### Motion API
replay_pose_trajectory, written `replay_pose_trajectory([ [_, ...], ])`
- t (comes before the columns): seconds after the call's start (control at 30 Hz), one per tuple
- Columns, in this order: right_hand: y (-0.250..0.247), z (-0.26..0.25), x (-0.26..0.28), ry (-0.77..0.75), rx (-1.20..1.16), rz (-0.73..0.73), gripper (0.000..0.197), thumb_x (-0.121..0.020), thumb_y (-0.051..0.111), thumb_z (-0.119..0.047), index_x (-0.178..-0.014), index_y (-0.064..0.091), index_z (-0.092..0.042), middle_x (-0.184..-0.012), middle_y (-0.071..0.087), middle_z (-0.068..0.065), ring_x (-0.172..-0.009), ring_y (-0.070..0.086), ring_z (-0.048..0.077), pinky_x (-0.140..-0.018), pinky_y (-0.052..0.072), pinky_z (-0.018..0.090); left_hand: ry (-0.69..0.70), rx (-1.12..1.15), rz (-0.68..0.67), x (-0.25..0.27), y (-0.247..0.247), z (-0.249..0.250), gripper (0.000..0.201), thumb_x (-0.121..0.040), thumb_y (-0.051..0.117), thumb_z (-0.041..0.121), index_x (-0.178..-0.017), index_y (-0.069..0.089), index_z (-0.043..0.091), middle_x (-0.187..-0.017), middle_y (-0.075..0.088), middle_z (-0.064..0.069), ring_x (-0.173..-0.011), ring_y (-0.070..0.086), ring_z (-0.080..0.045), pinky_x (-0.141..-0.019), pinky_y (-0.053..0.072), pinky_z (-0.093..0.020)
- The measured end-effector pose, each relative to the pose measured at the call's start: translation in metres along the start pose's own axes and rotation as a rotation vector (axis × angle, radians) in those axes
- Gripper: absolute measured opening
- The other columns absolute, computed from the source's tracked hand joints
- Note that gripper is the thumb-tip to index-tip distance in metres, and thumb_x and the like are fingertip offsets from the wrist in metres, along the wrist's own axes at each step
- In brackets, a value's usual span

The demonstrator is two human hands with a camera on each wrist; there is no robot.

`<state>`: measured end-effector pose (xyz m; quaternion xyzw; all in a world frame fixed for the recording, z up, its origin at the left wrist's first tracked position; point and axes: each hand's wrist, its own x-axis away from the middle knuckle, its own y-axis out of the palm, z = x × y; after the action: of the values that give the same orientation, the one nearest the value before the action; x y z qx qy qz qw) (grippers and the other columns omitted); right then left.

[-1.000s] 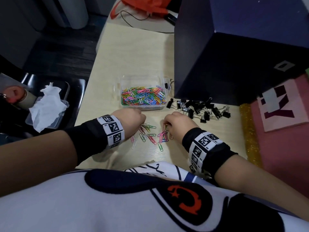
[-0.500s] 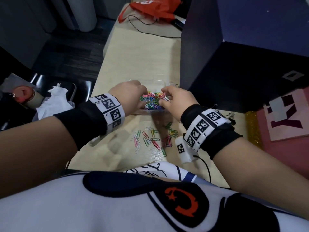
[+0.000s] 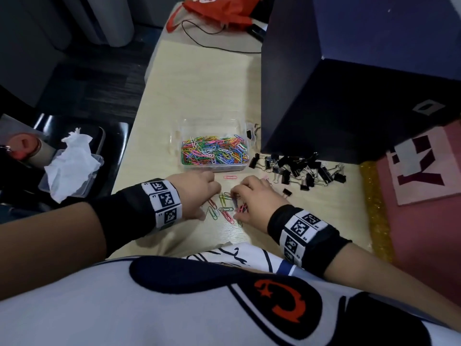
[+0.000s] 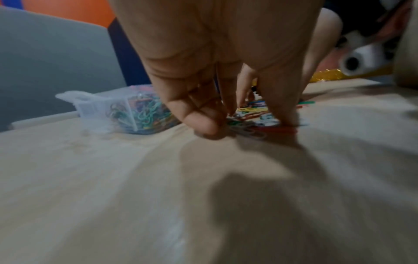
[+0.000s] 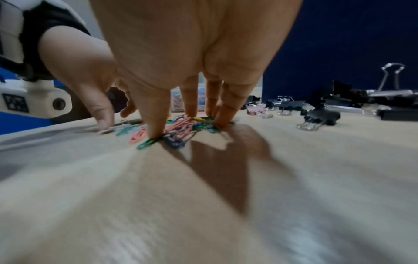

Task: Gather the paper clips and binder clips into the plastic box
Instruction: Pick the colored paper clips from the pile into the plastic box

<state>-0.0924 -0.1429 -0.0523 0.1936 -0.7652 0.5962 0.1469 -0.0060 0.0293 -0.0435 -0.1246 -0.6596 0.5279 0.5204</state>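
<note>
A clear plastic box (image 3: 212, 168) holds a heap of coloured paper clips (image 3: 214, 152). Nearer to me, several loose paper clips (image 3: 225, 212) lie on the wooden table. My left hand (image 3: 212, 196) and right hand (image 3: 238, 204) are down on them from either side, and each pinches a small cluster between thumb and fingertips (image 4: 244, 125) (image 5: 187, 129). One pink clip (image 3: 230, 177) lies alone between my hands and the box. A pile of black binder clips (image 3: 299, 167) sits right of the box, with one stray binder clip (image 3: 287, 192) by my right hand.
A large dark blue box (image 3: 349, 96) stands just behind the binder clips. A pink board (image 3: 419, 171) and a gold glitter strip (image 3: 376, 211) border the table's right. Left of the table, a tissue-filled container (image 3: 69, 166) sits on a black chair. An orange bag (image 3: 219, 8) lies far back.
Half a second ago both hands were over the plastic box. They have come back toward me and are down on the loose clips again.
</note>
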Motion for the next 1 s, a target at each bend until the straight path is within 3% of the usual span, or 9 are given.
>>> replay_pose_trajectory([
  [0.1, 0.0, 0.003, -0.003, 0.009, -0.035, 0.031, 0.039, -0.093, 0.054, -0.022, -0.132, 0.049, -0.021, -0.128, 0.043, 0.004, -0.12, 0.041, 0.026, -0.099, 0.037, 0.034, -0.025, 0.056, 0.038, -0.005, -0.001, -0.002, 0.046, -0.087, 0.062, 0.039, -0.127, 0.049, 0.02, -0.12, 0.05, -0.005, -0.109, 0.053, -0.026, -0.088, 0.047, -0.033],
  [0.23, -0.005, 0.007, -0.006, 0.045, -0.091, 0.031, 0.029, -0.093, 0.05, -0.01, -0.119, 0.058, -0.019, -0.119, 0.048, 0.005, -0.11, 0.051, 0.026, -0.094, 0.044, 0.033, -0.055, 0.081, 0.074, -0.011, 0.001, -0.004, 0.026, -0.092, 0.055, 0.031, -0.116, 0.056, 0.021, -0.116, 0.057, -0.004, -0.105, 0.056, -0.025, -0.085, 0.047, -0.033],
  [0.47, -0.018, 0.005, -0.014, 0.109, -0.13, 0.072, 0.02, -0.09, 0.052, -0.011, -0.104, 0.064, -0.02, -0.112, 0.055, 0.003, -0.106, 0.053, 0.022, -0.088, 0.04, 0.026, -0.062, 0.055, 0.035, -0.013, -0.002, -0.005, 0.019, -0.096, 0.05, 0.029, -0.106, 0.057, 0.016, -0.111, 0.055, -0.005, -0.097, 0.057, -0.024, -0.076, 0.046, -0.033],
  [0.57, -0.029, 0.002, -0.017, 0.092, -0.128, 0.092, 0.017, -0.088, 0.057, -0.013, -0.099, 0.067, -0.021, -0.11, 0.059, 0.001, -0.104, 0.056, 0.021, -0.086, 0.04, 0.025, -0.062, 0.048, 0.045, -0.01, -0.003, -0.005, 0.02, -0.096, 0.047, 0.026, -0.107, 0.057, 0.013, -0.112, 0.055, -0.007, -0.098, 0.057, -0.026, -0.079, 0.049, -0.036],
  [0.73, -0.055, -0.007, -0.026, 0.102, -0.25, 0.234, 0.01, -0.084, 0.065, -0.016, -0.083, 0.068, -0.026, -0.092, 0.06, -0.006, -0.088, 0.057, 0.014, -0.082, 0.045, 0.022, -0.05, 0.116, 0.177, -0.002, -0.017, -0.011, 0.021, -0.097, 0.045, 0.032, -0.107, 0.054, 0.016, -0.112, 0.053, -0.004, -0.097, 0.058, -0.026, -0.075, 0.044, -0.032],
  [0.87, -0.077, -0.016, -0.035, 0.057, -0.386, 0.412, 0.014, -0.085, 0.065, -0.019, -0.099, 0.069, -0.022, -0.1, 0.06, -0.003, -0.092, 0.06, 0.015, -0.091, 0.046, 0.027, -0.105, 0.235, 0.37, 0.004, -0.038, -0.027, 0.018, -0.094, 0.05, 0.033, -0.1, 0.057, 0.018, -0.105, 0.056, -0.004, -0.095, 0.058, -0.027, -0.078, 0.048, -0.034],
  [0.93, -0.083, -0.017, -0.036, 0.057, -0.337, 0.4, 0.024, -0.089, 0.062, -0.024, -0.113, 0.064, -0.022, -0.113, 0.059, 0.0, -0.101, 0.058, 0.018, -0.095, 0.045, 0.03, -0.167, 0.274, 0.454, 0.005, -0.047, -0.034, 0.019, -0.093, 0.053, 0.032, -0.103, 0.061, 0.018, -0.105, 0.059, -0.005, -0.097, 0.059, -0.027, -0.082, 0.048, -0.035],
  [1.0, -0.08, -0.014, -0.033, 0.062, -0.252, 0.388, 0.023, -0.091, 0.056, -0.023, -0.114, 0.062, -0.021, -0.115, 0.054, 0.002, -0.103, 0.055, 0.019, -0.093, 0.044, 0.03, -0.207, 0.295, 0.49, 0.006, -0.05, -0.038, 0.023, -0.093, 0.053, 0.03, -0.11, 0.063, 0.018, -0.107, 0.061, -0.006, -0.101, 0.059, -0.027, -0.085, 0.046, -0.034],
])
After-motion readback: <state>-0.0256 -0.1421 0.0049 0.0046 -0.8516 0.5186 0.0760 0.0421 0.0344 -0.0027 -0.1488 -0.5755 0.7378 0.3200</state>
